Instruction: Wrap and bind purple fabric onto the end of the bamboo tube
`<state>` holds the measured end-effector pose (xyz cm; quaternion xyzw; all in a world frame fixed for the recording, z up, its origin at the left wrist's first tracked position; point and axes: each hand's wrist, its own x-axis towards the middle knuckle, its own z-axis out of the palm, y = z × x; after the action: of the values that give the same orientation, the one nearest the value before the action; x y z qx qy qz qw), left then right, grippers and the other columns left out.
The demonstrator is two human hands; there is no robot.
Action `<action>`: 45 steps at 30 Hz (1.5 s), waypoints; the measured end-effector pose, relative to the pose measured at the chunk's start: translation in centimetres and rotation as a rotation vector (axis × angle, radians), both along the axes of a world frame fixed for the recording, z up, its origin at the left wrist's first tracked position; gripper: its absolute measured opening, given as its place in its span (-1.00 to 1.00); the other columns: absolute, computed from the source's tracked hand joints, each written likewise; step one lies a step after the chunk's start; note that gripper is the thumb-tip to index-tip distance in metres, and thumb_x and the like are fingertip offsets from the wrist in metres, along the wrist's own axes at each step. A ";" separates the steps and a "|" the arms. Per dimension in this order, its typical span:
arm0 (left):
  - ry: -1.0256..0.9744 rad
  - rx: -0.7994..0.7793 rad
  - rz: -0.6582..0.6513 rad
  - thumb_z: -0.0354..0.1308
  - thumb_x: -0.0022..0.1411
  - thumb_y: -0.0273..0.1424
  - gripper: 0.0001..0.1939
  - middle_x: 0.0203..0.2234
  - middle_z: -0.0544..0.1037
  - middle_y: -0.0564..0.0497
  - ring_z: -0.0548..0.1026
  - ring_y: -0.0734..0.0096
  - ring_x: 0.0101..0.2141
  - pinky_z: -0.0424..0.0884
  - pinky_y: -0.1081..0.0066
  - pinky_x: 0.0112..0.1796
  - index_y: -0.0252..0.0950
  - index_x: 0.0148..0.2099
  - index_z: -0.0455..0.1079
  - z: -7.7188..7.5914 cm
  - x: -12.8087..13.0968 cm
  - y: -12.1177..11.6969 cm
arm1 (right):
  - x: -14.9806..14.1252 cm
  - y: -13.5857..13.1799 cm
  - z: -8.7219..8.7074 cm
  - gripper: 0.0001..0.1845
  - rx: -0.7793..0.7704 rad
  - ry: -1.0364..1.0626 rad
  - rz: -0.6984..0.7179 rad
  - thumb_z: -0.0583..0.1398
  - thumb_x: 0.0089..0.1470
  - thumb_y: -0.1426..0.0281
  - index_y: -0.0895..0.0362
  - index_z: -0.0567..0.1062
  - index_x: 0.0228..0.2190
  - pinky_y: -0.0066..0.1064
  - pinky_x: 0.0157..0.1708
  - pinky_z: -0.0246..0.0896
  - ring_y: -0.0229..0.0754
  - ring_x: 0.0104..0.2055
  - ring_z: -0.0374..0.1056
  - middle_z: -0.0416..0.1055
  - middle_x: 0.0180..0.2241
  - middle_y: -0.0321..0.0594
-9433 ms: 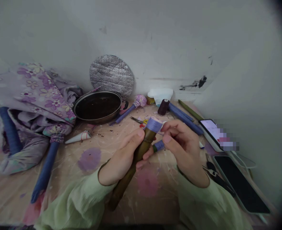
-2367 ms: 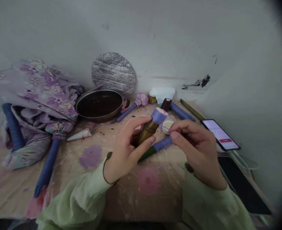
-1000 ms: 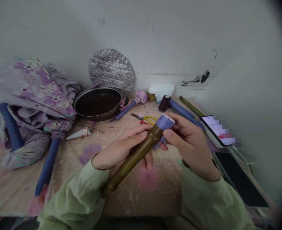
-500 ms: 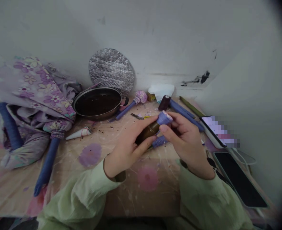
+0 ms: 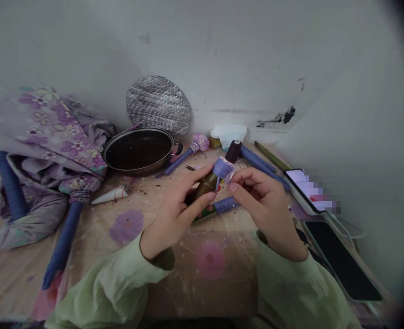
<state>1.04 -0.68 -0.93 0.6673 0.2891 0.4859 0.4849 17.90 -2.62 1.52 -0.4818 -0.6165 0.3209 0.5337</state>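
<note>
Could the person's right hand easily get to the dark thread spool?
Probably yes: the right hand is near the dark thread spool; only the purple-wrapped tube end stands before it.

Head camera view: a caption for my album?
Left hand grips a brown tube while right fingers pinch its lilac wrapping.

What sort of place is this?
Probably a home craft corner, not a workshop: a spool of dark thread, thread-wrapped blue rods, and a two-handled pan share one cluttered table.
</note>
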 end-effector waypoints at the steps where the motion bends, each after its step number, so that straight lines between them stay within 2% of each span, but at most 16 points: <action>1: -0.037 -0.056 -0.044 0.12 0.19 -0.45 -0.51 -0.04 0.41 -0.06 0.47 0.54 -0.42 0.41 0.54 -0.52 -0.07 0.16 0.22 0.1 0.0 -0.1 | 0.0 0.0 0.0 -0.95 0.002 0.008 0.005 0.17 0.02 0.47 0.14 0.39 -0.47 -0.60 -0.63 0.08 -0.42 -0.57 0.19 0.31 -0.59 -0.40; 4: -0.148 -0.225 -0.170 0.11 0.20 -0.44 -0.53 -0.16 0.46 -0.03 0.48 0.54 -0.47 0.42 0.55 -0.54 -0.10 0.15 0.21 0.7 0.2 -0.3 | -0.1 -0.1 0.1 -0.95 0.017 0.026 0.024 0.17 0.03 0.48 0.14 0.39 -0.46 -0.60 -0.63 0.09 -0.43 -0.58 0.22 0.37 -0.56 -0.38; 8: -0.301 -0.390 -0.274 0.09 0.21 -0.45 -0.60 -0.28 0.50 0.01 0.50 0.54 -0.52 0.41 0.57 -0.57 -0.14 0.10 0.24 1.3 0.2 -0.6 | -0.2 -0.2 0.3 -0.94 0.041 0.041 0.050 0.17 0.04 0.47 0.13 0.40 -0.47 -0.59 -0.64 0.08 -0.44 -0.60 0.21 0.40 -0.56 -0.38; 12: -0.405 -0.479 -0.373 0.06 0.23 -0.45 -0.66 -0.38 0.51 0.05 0.52 0.49 -0.54 0.43 0.55 -0.58 -0.15 0.06 0.26 1.6 0.1 -0.7 | -0.2 -0.3 0.3 -0.96 0.052 0.043 0.050 0.17 0.04 0.47 0.13 0.40 -0.45 -0.59 -0.66 0.05 -0.45 -0.62 0.17 0.37 -0.59 -0.41; 15: -0.406 -0.530 -0.384 0.05 0.23 -0.44 -0.65 -0.37 0.51 0.04 0.52 0.47 -0.54 0.45 0.51 -0.58 -0.16 0.07 0.25 1.7 -0.1 -0.6 | -0.1 -0.4 0.2 -0.94 0.049 0.029 0.027 0.17 0.05 0.44 0.14 0.40 -0.45 -0.59 -0.66 0.03 -0.44 -0.62 0.15 0.33 -0.61 -0.42; 21: -0.399 -0.554 -0.366 0.03 0.24 -0.45 -0.64 -0.36 0.50 0.02 0.52 0.45 -0.54 0.47 0.48 -0.56 -0.18 0.09 0.22 1.8 -0.1 -0.7 | -0.2 -0.4 0.2 -0.94 0.031 0.042 0.022 0.17 0.06 0.44 0.13 0.40 -0.46 -0.59 -0.64 0.06 -0.43 -0.60 0.18 0.33 -0.62 -0.41; 26: -0.377 -0.623 -0.440 -0.09 0.30 -0.42 -0.65 -0.38 0.50 -0.04 0.52 0.44 -0.55 0.45 0.48 -0.55 -0.27 0.12 0.15 1.9 -0.1 -0.8 | -0.4 -0.4 0.3 -0.90 0.006 0.139 0.156 0.15 0.10 0.46 0.12 0.38 -0.46 -0.60 -0.62 0.11 -0.43 -0.60 0.26 0.37 -0.63 -0.42; 30: -0.363 -0.628 -0.498 -0.15 0.32 -0.39 -0.67 -0.37 0.50 -0.06 0.47 0.51 -0.61 0.34 0.60 -0.67 -0.24 0.12 0.13 1.9 -0.2 -0.7 | -0.5 -0.3 0.1 -0.88 -0.062 0.193 0.242 0.14 0.12 0.42 0.12 0.36 -0.46 -0.59 -0.60 0.16 -0.42 -0.60 0.30 0.36 -0.64 -0.42; 33: -0.373 -0.623 -0.569 -0.18 0.34 -0.36 -0.68 -0.40 0.49 -0.05 0.35 0.63 -0.71 0.16 0.69 -0.76 -0.24 0.11 0.11 1.8 -0.4 -0.6 | -0.4 -0.3 -0.2 -0.92 -0.091 0.207 0.238 0.16 0.11 0.36 0.12 0.36 -0.36 -0.55 -0.56 0.22 -0.40 -0.59 0.33 0.39 -0.55 -0.39; 36: -0.377 -0.650 -0.673 -0.25 0.35 -0.32 -0.67 -0.39 0.50 -0.05 0.28 0.67 -0.76 0.07 0.70 -0.79 -0.21 0.12 0.07 1.6 -0.6 -0.5 | -0.3 -0.5 -0.2 -0.76 -0.094 0.180 0.247 0.17 0.10 0.30 0.08 0.33 -0.17 -0.49 -0.48 0.30 -0.31 -0.47 0.40 0.43 -0.44 -0.31; 38: -0.350 -0.681 -0.757 -0.30 0.36 -0.30 -0.65 -0.38 0.51 -0.08 0.27 0.67 -0.77 0.03 0.70 -0.80 -0.23 0.12 0.06 1.5 -0.8 -0.3 | -0.3 -0.7 -0.1 -0.70 -0.092 0.153 0.298 0.15 0.11 0.28 0.06 0.32 -0.10 -0.46 -0.45 0.32 -0.27 -0.44 0.41 0.43 -0.48 -0.31; 41: -0.292 -0.694 -0.805 -0.31 0.35 -0.24 -0.62 -0.39 0.51 -0.07 0.34 0.61 -0.73 0.10 0.67 -0.78 -0.24 0.12 0.07 1.3 -1.0 0.1 | -0.3 -0.9 0.2 -0.75 -0.098 0.131 0.363 0.12 0.14 0.27 0.07 0.36 -0.13 -0.46 -0.53 0.29 -0.29 -0.54 0.37 0.39 -0.57 -0.35; 43: -0.238 -0.666 -0.743 -0.25 0.34 -0.19 -0.61 -0.37 0.51 -0.06 0.42 0.53 -0.64 0.26 0.59 -0.69 -0.23 0.12 0.08 1.1 -1.1 0.2 | -0.4 -0.9 0.2 -0.80 -0.098 0.138 0.354 0.11 0.15 0.27 0.09 0.39 -0.21 -0.48 -0.58 0.24 -0.33 -0.60 0.31 0.36 -0.57 -0.36; 45: -0.175 -0.593 -0.624 -0.20 0.32 -0.14 -0.60 -0.30 0.49 -0.08 0.48 0.48 -0.51 0.39 0.47 -0.49 -0.24 0.08 0.11 0.9 -1.1 0.2 | -0.4 -0.8 0.0 -0.82 -0.080 0.137 0.305 0.12 0.14 0.28 0.11 0.40 -0.25 -0.52 -0.61 0.20 -0.36 -0.62 0.27 0.33 -0.58 -0.38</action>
<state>-0.03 -0.50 0.01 0.5107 0.1586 0.2670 0.8017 17.47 -3.45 1.52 -0.3806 -0.6314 0.4547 0.4997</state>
